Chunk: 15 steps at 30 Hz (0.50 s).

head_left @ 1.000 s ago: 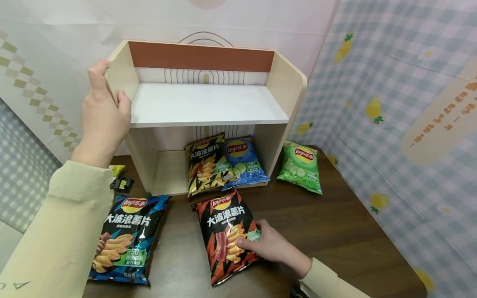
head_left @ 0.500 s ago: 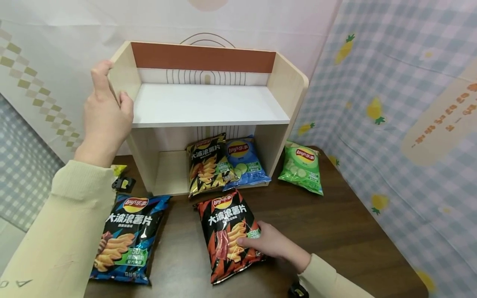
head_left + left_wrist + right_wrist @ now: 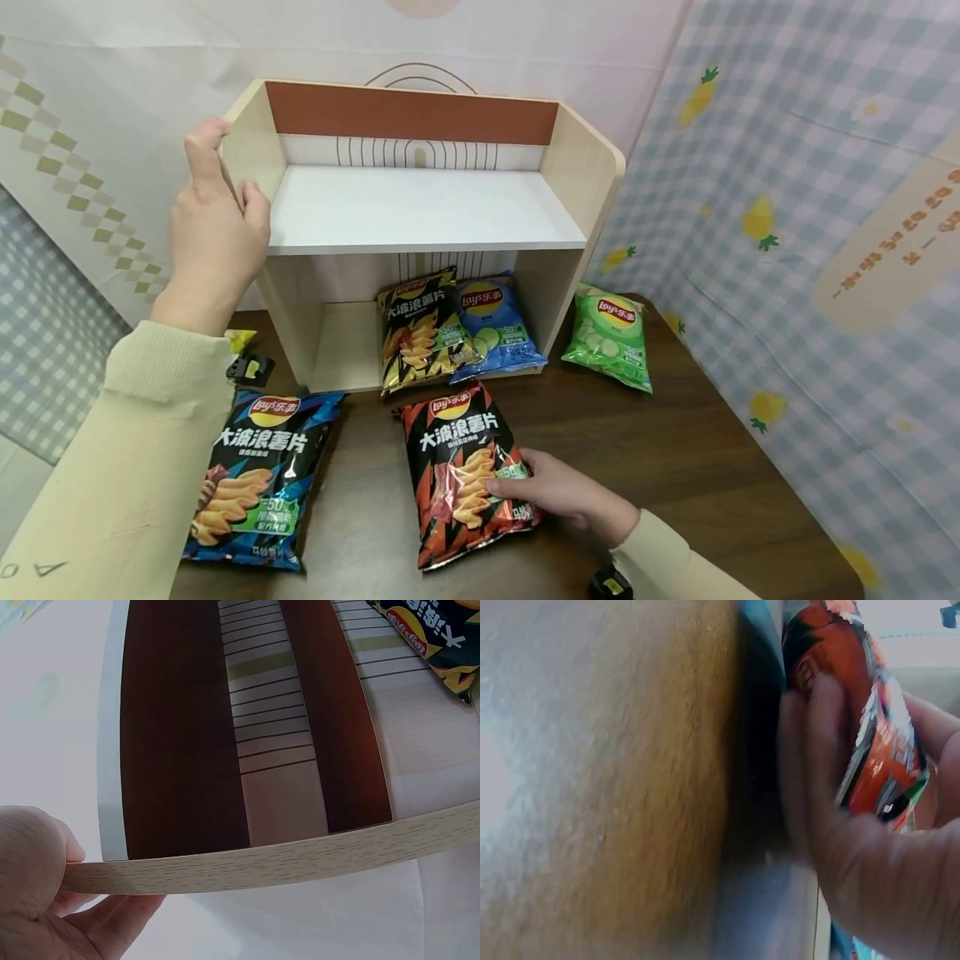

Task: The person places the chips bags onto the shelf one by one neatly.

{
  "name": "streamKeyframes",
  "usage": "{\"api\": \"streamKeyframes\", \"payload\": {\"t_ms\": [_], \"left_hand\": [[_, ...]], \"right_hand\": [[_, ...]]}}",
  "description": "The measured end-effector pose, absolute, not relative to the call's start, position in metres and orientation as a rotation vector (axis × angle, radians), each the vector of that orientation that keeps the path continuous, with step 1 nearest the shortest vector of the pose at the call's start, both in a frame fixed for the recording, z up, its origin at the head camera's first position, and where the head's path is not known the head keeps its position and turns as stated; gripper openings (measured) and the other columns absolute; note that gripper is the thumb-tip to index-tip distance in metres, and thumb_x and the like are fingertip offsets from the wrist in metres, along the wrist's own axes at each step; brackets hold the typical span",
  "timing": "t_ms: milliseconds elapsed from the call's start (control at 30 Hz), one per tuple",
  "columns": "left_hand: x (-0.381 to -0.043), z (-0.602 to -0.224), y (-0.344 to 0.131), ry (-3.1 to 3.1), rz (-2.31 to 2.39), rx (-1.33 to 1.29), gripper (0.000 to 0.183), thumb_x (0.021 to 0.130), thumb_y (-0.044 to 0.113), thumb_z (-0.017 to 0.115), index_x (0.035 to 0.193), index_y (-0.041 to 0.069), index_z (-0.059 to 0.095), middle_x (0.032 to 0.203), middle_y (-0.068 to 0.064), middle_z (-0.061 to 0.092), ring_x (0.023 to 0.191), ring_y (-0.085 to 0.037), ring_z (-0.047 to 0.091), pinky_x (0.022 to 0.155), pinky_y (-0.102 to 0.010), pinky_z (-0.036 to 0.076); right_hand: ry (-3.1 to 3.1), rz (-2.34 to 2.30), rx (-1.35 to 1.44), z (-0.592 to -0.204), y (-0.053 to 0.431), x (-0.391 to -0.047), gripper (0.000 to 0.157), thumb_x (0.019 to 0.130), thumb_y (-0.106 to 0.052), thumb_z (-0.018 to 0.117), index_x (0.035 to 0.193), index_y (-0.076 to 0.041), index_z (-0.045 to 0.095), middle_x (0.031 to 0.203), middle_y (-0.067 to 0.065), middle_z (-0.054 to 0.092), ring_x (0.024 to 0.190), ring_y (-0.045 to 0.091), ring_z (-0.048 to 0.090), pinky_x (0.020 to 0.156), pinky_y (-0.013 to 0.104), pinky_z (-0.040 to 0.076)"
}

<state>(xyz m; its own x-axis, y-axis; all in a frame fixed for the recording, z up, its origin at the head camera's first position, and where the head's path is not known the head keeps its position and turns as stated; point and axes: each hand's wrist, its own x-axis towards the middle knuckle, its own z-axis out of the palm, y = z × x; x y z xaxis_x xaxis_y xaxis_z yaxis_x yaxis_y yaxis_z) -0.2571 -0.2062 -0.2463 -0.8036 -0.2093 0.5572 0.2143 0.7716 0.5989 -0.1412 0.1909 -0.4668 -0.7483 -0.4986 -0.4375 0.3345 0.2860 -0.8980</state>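
Note:
My left hand (image 3: 217, 233) grips the upper left side panel of a two-tier wooden shelf (image 3: 427, 208); the left wrist view shows thumb and fingers on either side of the panel's edge (image 3: 225, 877). At the front, my right hand (image 3: 558, 492) holds a red and black bag of chips (image 3: 468, 475) by its right side. Its thumb lies on the bag's front, and in the right wrist view the fingers (image 3: 821, 750) reach behind the bag. On the lower tier, a black and gold chip bag (image 3: 420, 333) leans over a blue one (image 3: 498, 325).
A black and blue chip bag (image 3: 258, 483) lies on the dark table (image 3: 675, 475) at the left, beside the left sleeve. Right of the shelf lies a green chip bag (image 3: 611, 337). A small black object (image 3: 251, 369) sits by the shelf's left foot. Patterned cloth (image 3: 825, 208) hangs at the right.
My right hand and the red chip bag have shifted slightly, the bag's lower edge swinging a little to the left. The left hand keeps its grip on the shelf.

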Motion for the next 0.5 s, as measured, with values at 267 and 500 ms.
{"api": "streamKeyframes", "payload": {"t_ms": [267,500], "left_hand": [[-0.257,-0.247,-0.206,-2.337,-0.897,-0.008,0.053,0.097,0.024,0.037,0.144,0.033,0.015,0.129,-0.035,0.048,0.105,-0.054,0.054,0.083,-0.065,0.045],[-0.257,-0.247,-0.206,-2.338,-0.899,-0.006,0.053,0.097,0.024,0.037,0.144,0.034,0.015,0.132,-0.033,0.047,0.107,-0.054,0.053,0.085,-0.065,0.045]], "right_hand": [[1.705,-1.607,-0.183,-0.469,0.198,-0.139,0.059,0.094,-0.025,0.064,0.142,0.0,0.039,0.118,0.015,0.064,0.104,0.031,0.064,0.088,0.04,0.051],[1.78,-1.58,-0.207,-0.469,0.204,-0.137,0.058,0.092,-0.026,0.066,0.14,-0.002,0.043,0.115,0.013,0.066,0.101,0.03,0.065,0.086,0.038,0.052]]}}
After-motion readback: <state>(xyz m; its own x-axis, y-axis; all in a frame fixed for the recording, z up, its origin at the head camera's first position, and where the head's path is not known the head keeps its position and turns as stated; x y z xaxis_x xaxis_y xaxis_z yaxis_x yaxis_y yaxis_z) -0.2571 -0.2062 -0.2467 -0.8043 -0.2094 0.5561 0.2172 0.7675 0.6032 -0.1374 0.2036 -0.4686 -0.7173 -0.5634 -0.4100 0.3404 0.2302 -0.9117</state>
